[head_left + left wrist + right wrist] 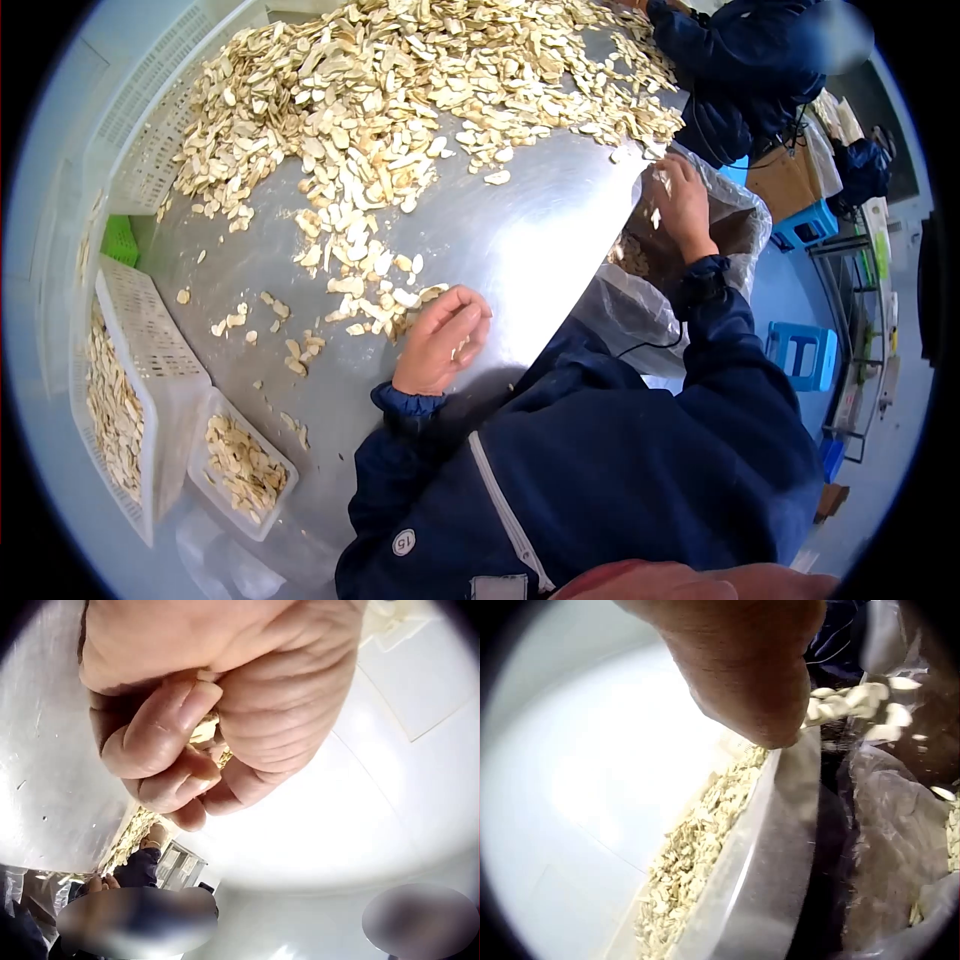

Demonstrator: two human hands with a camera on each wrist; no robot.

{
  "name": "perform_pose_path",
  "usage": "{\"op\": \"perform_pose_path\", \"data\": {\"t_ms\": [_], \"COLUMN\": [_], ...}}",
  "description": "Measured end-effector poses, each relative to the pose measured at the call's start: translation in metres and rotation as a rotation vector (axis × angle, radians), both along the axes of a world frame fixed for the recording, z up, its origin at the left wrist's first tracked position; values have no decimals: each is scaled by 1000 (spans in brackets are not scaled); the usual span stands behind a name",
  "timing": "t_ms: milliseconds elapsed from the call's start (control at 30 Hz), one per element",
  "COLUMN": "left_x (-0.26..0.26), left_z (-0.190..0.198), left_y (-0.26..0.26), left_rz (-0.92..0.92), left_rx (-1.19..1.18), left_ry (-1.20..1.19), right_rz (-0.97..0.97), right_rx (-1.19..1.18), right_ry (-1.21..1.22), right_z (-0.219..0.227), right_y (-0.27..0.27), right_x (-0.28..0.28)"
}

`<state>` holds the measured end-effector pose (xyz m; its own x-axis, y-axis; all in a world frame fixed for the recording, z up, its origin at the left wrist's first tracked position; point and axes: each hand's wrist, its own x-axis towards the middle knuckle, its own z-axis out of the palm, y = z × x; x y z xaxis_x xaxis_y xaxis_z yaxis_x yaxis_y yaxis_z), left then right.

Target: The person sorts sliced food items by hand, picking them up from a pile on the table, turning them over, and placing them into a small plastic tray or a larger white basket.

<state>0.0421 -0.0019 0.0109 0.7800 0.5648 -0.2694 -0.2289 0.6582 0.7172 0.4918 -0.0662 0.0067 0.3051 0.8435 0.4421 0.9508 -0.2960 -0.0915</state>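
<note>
The left hand [445, 342] hovers at the near edge of the loose pale dried slices [400, 90] on the metal bench [480, 230], its palm turned partly up; its grip is narrow, the fingers curled round a small pale slice [204, 730] that shows between thumb and fingers in the left wrist view. The right hand [685, 205] is beyond the bench's edge, above a clear plastic bag [752, 215]; its grip is fairly wide, the fingers loosely bent, and slices are in mid-air beside it over the open bag, with more slices lying inside. The main heap covers the far part of the bench, with a trail of slices running down towards the left hand and small scattered pieces left of that trail. At the bench's left side stand a white perforated crate [150, 320] and, just beside it, a smaller white tray [283, 508], both containing slices; a bright green basket [121, 241] is behind the crate. Another person in dark blue sleeves [735, 50] is at the far right of the heap.
</note>
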Motion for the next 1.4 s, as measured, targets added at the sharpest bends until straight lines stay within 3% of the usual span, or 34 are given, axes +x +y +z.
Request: {"op": "perform_pose_path", "data": {"t_ms": [67,100,233,400,467,500,600,667,700,867,933,1000,1133,1200,1400], "left_x": [1,2,3,1,2,2,2,1,2,5,4,5,5,4,3], "left_z": [0,0,-1,1,2,4,1,-3,-4,0,1,0,-2,-4,-1], "left_y": [0,0,-2,-2,-3,-2,-1,-1,0,0,0,-1,-1,-1,-1], "left_rz": [4,7,7,-15,-4,-13,-32,-37,-39,-16,-7,0,8,1,-5], "left_rx": [20,19,43,48,33,19,-4,-12,-14,-6,-12,-11,0,-4,-24], "left_ry": [8,9,22,60,62,62,17,-6,-17,-11,21,60,67,46,15], "right_rz": [106,118,433,390,607,703,644,500,503,662,761,854,868,765,388], "right_rx": [84,79,-58,-146,-365,-297,-124,-55,-71,32,-30,-135,-146,-184,-133], "right_ry": [72,220,163,-56,161,190,128,140,268,252,237,71,-51,-77,-36], "right_z": [4,13,23,-7,4,12,5,-1,9,15,22,7,-1,-6,-9], "right_y": [19,34,116,179,174,159,132,112,102,98,106,123,144,146,110], "right_x": [1,-15,-55,-102,-107,-113,-83,-59,-59,-91,-131,-156,-188,-183,-104]}}
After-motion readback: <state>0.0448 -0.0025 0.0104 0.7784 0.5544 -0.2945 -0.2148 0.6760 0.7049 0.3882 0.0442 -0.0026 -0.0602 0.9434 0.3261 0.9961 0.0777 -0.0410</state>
